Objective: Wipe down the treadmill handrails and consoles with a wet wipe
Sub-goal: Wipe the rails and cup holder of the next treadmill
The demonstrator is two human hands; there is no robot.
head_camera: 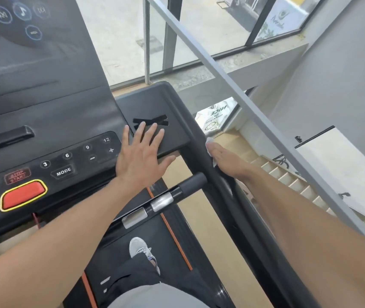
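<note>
- White wet wipe point(209, 146) lies under the right hand point(226, 160), on the outer side of the right handrail point(201, 152); only its edge shows past the fingertips and below the palm.
- Right hand presses flat on the wipe with straight fingers, not curled round the rail as far as I can see.
- Long axis of the right handrail runs from the far console corner down toward the person, so I judge the next stroke goes along this line, toward the body or away.
- Left hand point(142, 157) rests wide and flat on the side tray point(152, 107) just left of the handrail, holding nothing; the right hand is the nearer one to the rail.
- Console panel point(50, 161) with its number buttons and the red button point(23, 194) sits further left of the handrail.
- Short pulse grip bar point(155, 203) branches from the handrail, below the left hand.
- Beyond the handrail, to its right, a grey railing point(255, 107) and a stairwell point(288, 174) go down; windows stand ahead.
</note>
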